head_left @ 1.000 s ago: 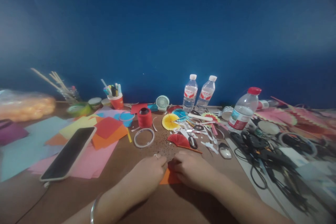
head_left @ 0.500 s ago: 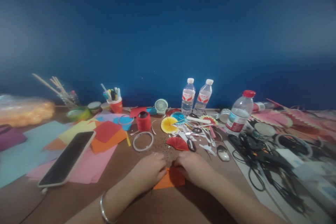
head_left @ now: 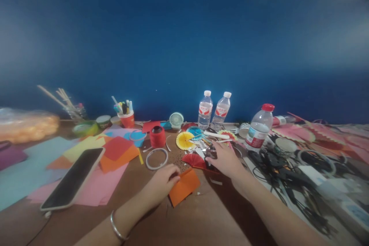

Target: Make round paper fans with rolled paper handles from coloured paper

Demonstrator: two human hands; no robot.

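Since a second ago the right hand [head_left: 226,160] has left the orange paper [head_left: 186,187] and reached forward, fingers spread over scraps [head_left: 203,149] beside the red fan [head_left: 193,159]. The left hand [head_left: 163,178] pinches the folded paper's left edge; it lies on the table [head_left: 201,223], long axis running near-left to far-right.

- The orange paper [head_left: 186,187] is a folded, roughly rectangular piece. It lies flat on the brown tabletop [head_left: 201,223], turned at a slant, and its left edge is pinned under the fingers [head_left: 173,174] of the left hand [head_left: 161,180].
- The red paper fan [head_left: 192,159], pleated and spread open, lies just beyond the orange paper. It touches or nearly touches the outstretched right hand [head_left: 226,160]; the blur hides which.
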